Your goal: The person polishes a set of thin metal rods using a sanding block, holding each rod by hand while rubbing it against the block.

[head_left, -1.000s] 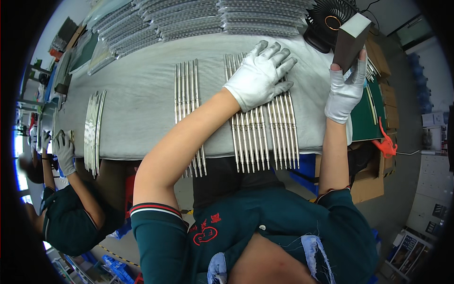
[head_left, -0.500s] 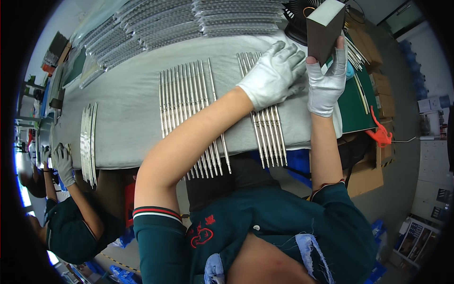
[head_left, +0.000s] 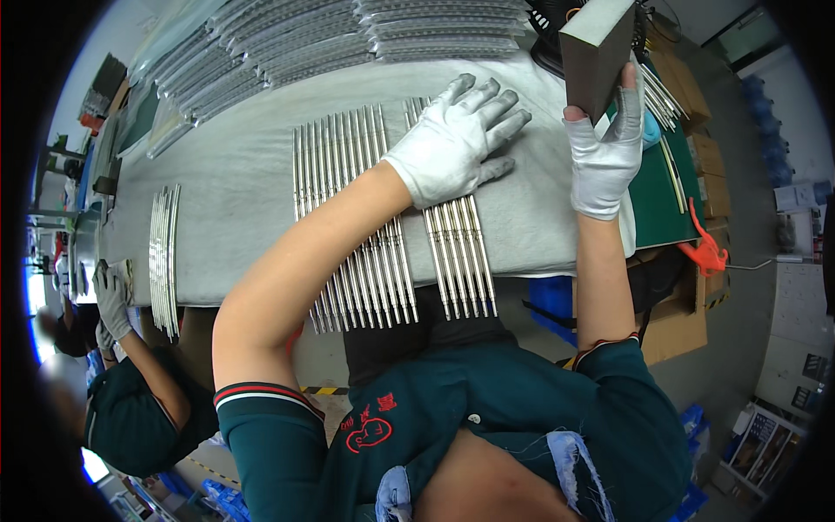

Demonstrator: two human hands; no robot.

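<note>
My left hand (head_left: pixel 461 139), in a white glove, lies flat with fingers spread on a small group of shiny metal rods (head_left: pixel 457 257), covering their middle parts. To its left is a wider row of similar metal rods (head_left: pixel 352 191), side by side and partly under my left forearm. My right hand (head_left: pixel 607 161), in a glove that leaves thumb and fingertip bare, grips a dark brown sanding block (head_left: pixel 598 65) with a pale end face. It holds the block raised over the right side of the table.
A grey cloth (head_left: pixel 235 226) covers the table. Bagged rods (head_left: pixel 296 43) are stacked along the back; a separate rod bundle (head_left: pixel 163 261) lies at left. A black fan (head_left: pixel 548 39), green mat (head_left: pixel 665 204) and red-handled tool (head_left: pixel 706 248) are at right. A co-worker (head_left: pixel 143 400) works at far left.
My left hand has slid left with the small group of rods, closer to the wide row. The stray rod has joined that row. My right hand still holds the block, shifted slightly.
</note>
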